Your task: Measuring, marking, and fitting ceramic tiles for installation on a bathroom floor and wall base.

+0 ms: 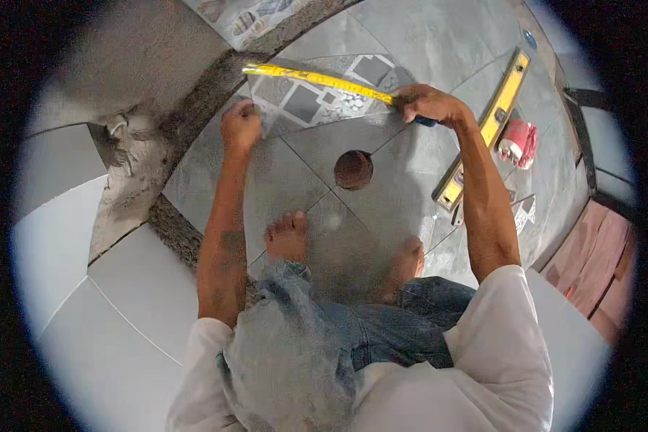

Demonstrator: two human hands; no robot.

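My right hand [430,105] is closed round a tape measure, its dark case partly hidden by the fingers. The yellow tape blade [317,78] runs out leftward above a patterned grey-and-white tile [275,92], its free end close to the rough gap along the wall. Beside the tile's left end, my left hand [241,128] is raised with its fingers curled. Whatever those fingers hold, if anything, is too small to make out. The blade's tip lies a little beyond this hand and apart from it.
A round hole [353,170] opens in the grey floor tiles in front of my bare feet [286,236]. To the right lie a yellow spirit level [502,101], a red-and-white bundle [518,142] and a patterned tile offcut [524,212]. Rough mortar [126,155] edges the left wall.
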